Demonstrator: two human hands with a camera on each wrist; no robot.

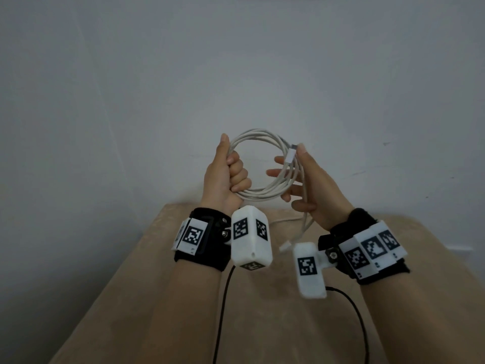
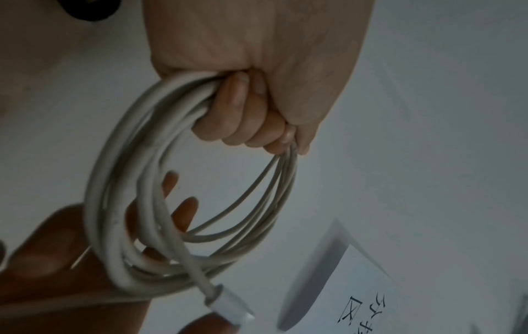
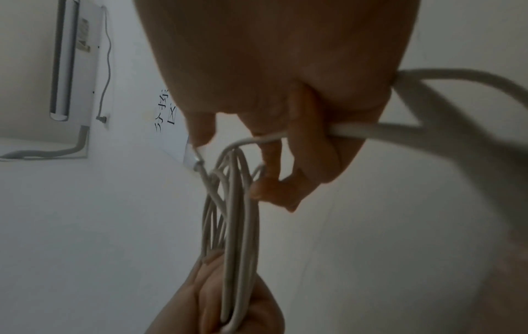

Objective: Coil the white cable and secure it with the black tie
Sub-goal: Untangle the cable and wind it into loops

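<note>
The white cable looked smooth, matt, rubbery; its connector glossy plastic. The table wore soft, velvety beige cloth. The wristbands were black fabric, matt

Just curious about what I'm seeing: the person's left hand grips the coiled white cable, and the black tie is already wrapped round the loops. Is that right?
Not quite. The left hand does grip the coiled white cable, but no black tie is round the loops: the head view shows them bare, and no tie appears in any view. The right hand holds the loops' other side, near the connector end.

White cable, coiled, held aloft
</note>
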